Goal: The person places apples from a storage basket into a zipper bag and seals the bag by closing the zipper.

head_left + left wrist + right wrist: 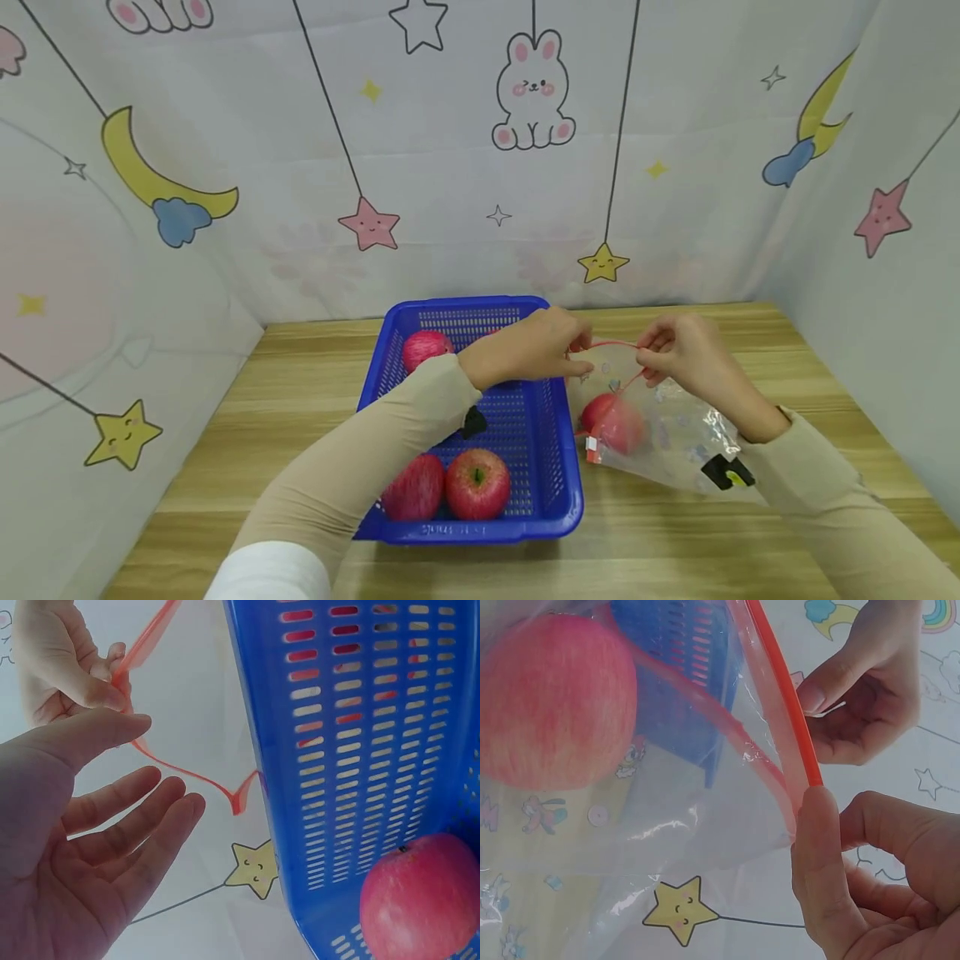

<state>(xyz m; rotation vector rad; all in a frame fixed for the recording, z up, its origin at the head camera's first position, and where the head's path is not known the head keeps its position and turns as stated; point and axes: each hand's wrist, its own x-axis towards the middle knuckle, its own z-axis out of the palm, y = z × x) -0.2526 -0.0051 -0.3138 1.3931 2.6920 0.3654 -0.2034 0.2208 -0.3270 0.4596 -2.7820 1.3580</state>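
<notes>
A clear zip bag (667,425) with a red zip edge and small printed figures lies beside the basket, its mouth parted. Inside it is one red apple (621,423), also seen through the plastic in the right wrist view. My right hand (693,367) pinches the red edge (780,690) at one end of the mouth, between thumb and fingers. Across from it, my left hand (90,810) is close to the mouth, thumb and fingers apart with nothing between them. Below the left arm stands a blue plastic basket (564,467) holding several red apples (477,483).
The basket and bag rest on a wood-grain table (292,375). A white printed cloth (450,183) with rabbits, stars and moons hangs behind and along both sides. The left forearm crosses above the basket and hides part of its contents.
</notes>
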